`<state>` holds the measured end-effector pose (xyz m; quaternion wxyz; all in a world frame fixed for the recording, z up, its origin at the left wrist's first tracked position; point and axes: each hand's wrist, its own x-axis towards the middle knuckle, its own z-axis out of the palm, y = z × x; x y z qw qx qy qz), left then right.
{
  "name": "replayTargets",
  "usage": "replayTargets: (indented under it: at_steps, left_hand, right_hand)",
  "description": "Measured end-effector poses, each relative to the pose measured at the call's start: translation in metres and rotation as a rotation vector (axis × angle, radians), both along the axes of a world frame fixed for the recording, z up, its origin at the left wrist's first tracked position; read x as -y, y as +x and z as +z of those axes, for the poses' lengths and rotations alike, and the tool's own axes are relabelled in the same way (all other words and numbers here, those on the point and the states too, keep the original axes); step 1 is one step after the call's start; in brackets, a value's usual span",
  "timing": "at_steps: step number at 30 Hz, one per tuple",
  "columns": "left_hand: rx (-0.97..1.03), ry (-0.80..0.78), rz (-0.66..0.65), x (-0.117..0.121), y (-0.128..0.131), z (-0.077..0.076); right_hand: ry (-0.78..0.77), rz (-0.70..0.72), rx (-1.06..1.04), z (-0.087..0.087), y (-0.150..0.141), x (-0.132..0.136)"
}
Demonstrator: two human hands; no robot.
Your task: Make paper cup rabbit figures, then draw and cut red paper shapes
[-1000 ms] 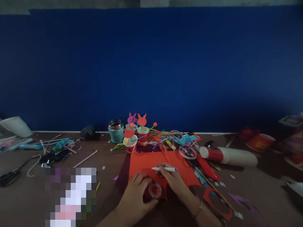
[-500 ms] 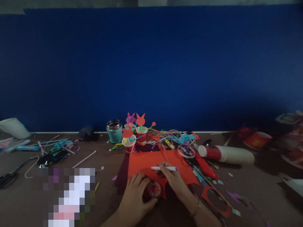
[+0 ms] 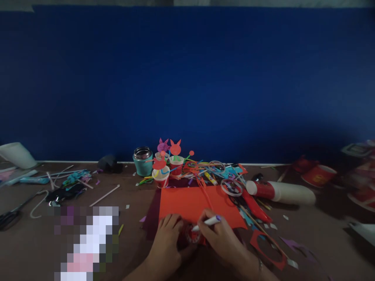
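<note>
My left hand [image 3: 165, 244] lies with its fingers curled around a small round red cup [image 3: 191, 235] that stands mouth down on a sheet of red paper [image 3: 193, 203]. In my right hand [image 3: 220, 237] is a white marker [image 3: 206, 223] with a purple cap end; its tip points down-left at the cup's rim. The red paper rests on a darker purple sheet on the brown table [image 3: 131, 218]. Part of the cup is hidden by both hands.
Behind the paper stand decorated paper cups with cat-shaped toppers [image 3: 175, 156], a teal glass jar [image 3: 143, 161], loose straws and tape rings [image 3: 231, 187]. A stack of lying cups [image 3: 279, 192] is to the right, scissors [image 3: 8, 216] far left, a red cut-out frame [image 3: 268, 249] near right.
My right hand has come down toward me and tilted the marker, bringing its tip to the cup. My left hand has stayed on the cup.
</note>
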<state>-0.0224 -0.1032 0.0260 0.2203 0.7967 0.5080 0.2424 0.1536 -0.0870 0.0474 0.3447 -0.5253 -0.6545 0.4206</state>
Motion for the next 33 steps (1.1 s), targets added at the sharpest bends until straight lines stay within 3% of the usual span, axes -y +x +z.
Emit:
replayTargets:
  at_steps: [11, 17, 23, 29, 33]
  left_hand:
    - [-0.013, 0.026, 0.015, 0.001, 0.002, 0.001]
    - [-0.019, 0.036, 0.019, 0.000, 0.002, 0.002]
    - [-0.016, 0.031, 0.015, 0.001, 0.002, 0.001]
    - [-0.011, 0.004, 0.010, 0.002, 0.001, 0.002]
    - [-0.038, -0.012, 0.013, 0.000, 0.000, 0.000]
  right_hand:
    - [0.165, 0.080, 0.202, -0.007, 0.000, 0.013]
    - [0.203, 0.095, 0.204, -0.012, -0.001, 0.014]
    - [0.147, 0.107, 0.170, -0.008, -0.002, 0.015]
    - [-0.009, 0.155, 0.126, 0.001, -0.006, 0.004]
    - [-0.014, 0.173, 0.245, 0.007, -0.010, -0.010]
